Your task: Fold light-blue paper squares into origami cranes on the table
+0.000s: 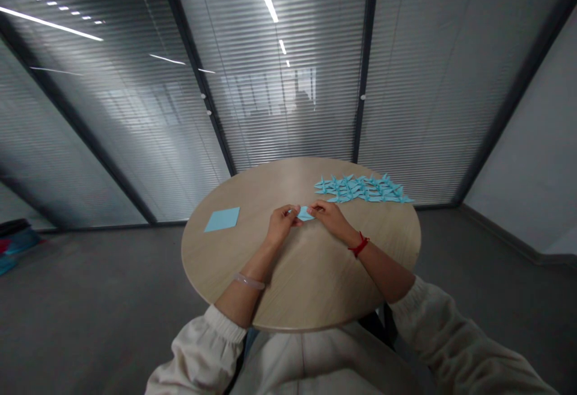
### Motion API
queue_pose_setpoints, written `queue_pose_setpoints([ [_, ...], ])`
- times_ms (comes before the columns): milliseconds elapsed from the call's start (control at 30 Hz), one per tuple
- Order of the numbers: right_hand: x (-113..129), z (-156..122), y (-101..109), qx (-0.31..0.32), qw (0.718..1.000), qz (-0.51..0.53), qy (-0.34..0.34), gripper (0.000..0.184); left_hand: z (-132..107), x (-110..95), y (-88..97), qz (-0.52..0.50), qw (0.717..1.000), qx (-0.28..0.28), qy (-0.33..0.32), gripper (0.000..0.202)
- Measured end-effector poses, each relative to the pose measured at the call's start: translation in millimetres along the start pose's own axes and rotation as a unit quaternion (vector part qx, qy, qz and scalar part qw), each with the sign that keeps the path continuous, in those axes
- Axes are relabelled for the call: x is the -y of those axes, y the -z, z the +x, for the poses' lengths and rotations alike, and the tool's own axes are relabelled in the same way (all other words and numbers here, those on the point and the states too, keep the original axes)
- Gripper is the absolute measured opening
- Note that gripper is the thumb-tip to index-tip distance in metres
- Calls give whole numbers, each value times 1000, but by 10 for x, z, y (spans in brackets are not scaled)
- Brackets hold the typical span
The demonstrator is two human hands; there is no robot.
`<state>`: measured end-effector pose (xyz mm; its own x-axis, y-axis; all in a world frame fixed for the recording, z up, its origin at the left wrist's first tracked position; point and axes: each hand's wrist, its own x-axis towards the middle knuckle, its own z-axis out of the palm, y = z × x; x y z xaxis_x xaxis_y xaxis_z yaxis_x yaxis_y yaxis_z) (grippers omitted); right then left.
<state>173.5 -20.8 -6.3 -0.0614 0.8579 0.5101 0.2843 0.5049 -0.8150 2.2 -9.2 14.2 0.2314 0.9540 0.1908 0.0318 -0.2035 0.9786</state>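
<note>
While your two hands meet over the middle of the table, they pinch one small light-blue folded paper piece between them. Your left hand is curled, with thumb and fingertips closed on the left end of the paper. Your right hand does the same on the right end, its fingers bent down over the paper edge. The paper lies exactly between both hands, so neither one is nearer; each holds its own side. The long axis of the paper runs left to right, from one hand to the other, and it sits low, touching or almost touching the table surface; I cannot tell which. The piece looks flat and partly folded, with a pointed corner toward the far side, but it is too small to see the creases.

On your right wrist there is a red string bracelet, and on your left wrist a pale thin bracelet.

Farther out, a flat light-blue square paper sheet lies well apart to the left of your left hand. Beyond your right hand, near the far right edge, a group of finished light-blue folded paper cranes is laid in rows. All of it rests on the round light wooden table.
</note>
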Motion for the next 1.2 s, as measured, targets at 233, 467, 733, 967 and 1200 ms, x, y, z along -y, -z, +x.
queue_pose_setpoints([
  [233, -5, 4, 18, -6, 1000, -8, -3, 28, -10, -23, -28, -11, 1000, 13, 14, 50],
  [467, 1, -13, 5, -3, 1000, -12, 7, 28, 17, 12, -17, 46, 999, -17, -3, 44],
  [733, -49, 8, 21, 15, 999, -10, 36, 24, -32, -54, -9, 20, 999, -12, -26, 40],
  [967, -101, 40, 35, 16, 999, -5, 39, 19, -4, -14, 15, 5, 1000, -5, -19, 43],
  [1200, -78, 30, 51, -23, 998, -23, 58, 21, -3, -8, 20, -16, 1000, 12, -21, 50],
])
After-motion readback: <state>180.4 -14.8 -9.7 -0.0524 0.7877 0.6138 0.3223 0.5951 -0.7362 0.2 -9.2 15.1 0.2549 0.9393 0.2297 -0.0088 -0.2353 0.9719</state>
